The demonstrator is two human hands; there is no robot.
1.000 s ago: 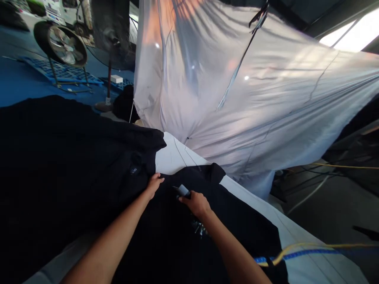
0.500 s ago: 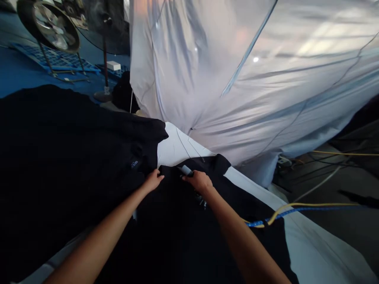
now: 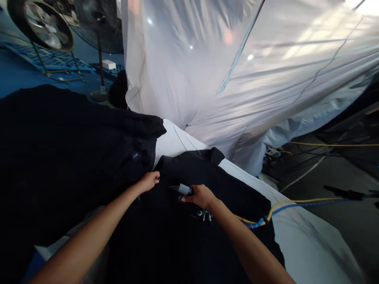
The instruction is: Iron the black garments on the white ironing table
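Observation:
My right hand (image 3: 203, 196) is closed round the handle of a steam iron (image 3: 185, 189), whose grey front part and pointed tip face left over a black garment (image 3: 177, 236). A yellow cord and a blue braided hose (image 3: 255, 225) run off to the right behind it. My left hand (image 3: 149, 181) pinches the black cloth near its left edge, a little left of the iron's tip. Beside that hand lies a second black garment (image 3: 74, 157) with small pale lettering. The iron's underside is hidden.
The white work surface (image 3: 174, 138) shows between the garments and along the right. Behind it hangs a large silvery-white sheet (image 3: 192, 71). Two fans stand at the back left, one a drum fan (image 3: 44, 25). Cables (image 3: 334, 145) stretch across the right side.
The iron in my right hand has moved back toward me, away from the garment's far edge. My left hand has shifted slightly left, still pinching cloth. The view has shifted a little.

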